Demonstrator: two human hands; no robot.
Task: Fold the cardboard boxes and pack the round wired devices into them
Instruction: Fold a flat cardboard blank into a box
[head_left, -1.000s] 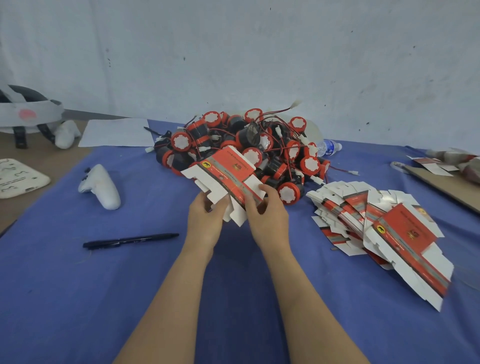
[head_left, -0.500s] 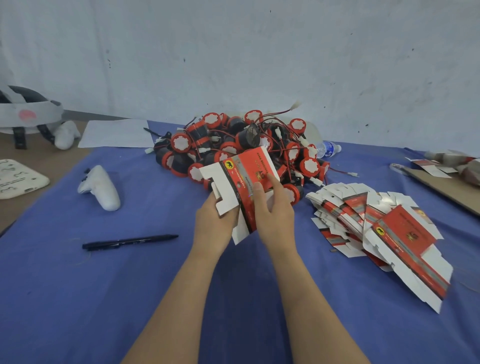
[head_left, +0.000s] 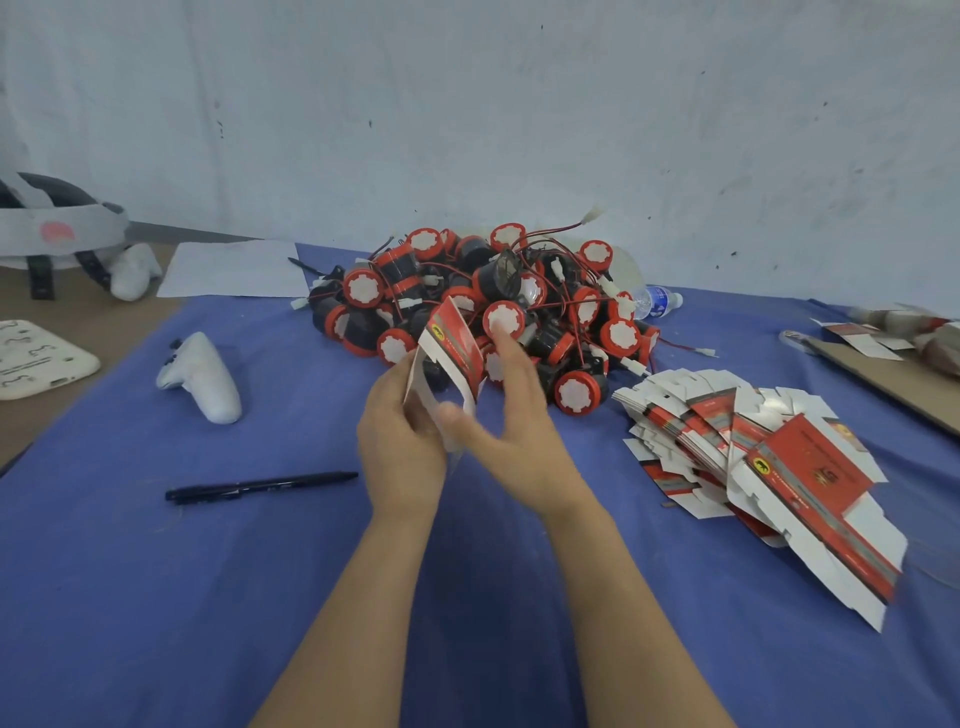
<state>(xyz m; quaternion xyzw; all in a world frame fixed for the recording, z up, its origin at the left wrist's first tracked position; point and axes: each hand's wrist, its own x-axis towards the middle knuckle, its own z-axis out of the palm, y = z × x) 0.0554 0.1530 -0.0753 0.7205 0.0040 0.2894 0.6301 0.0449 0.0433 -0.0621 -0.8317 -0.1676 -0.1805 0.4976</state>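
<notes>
Box-folding is in hand: the left hand (head_left: 402, 441) keeps a pinching grip on the flat red carton (head_left: 453, 345), held above the counter (head_left: 260, 597) just before the pile of round wired devices (head_left: 498, 306). The right hand (head_left: 519, 421), grip spread, touches the carton. Next, it likely needs squaring open.

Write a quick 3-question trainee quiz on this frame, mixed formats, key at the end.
1. True or false: the stack of flat cartons lies to the right of the pile of round wired devices.
2. What does the left hand hold? A) a round device B) a carton blank C) the pen
3. Fill in: the pile rests on a ___ cloth.
Key: 1 true; 2 B; 3 blue.
</notes>
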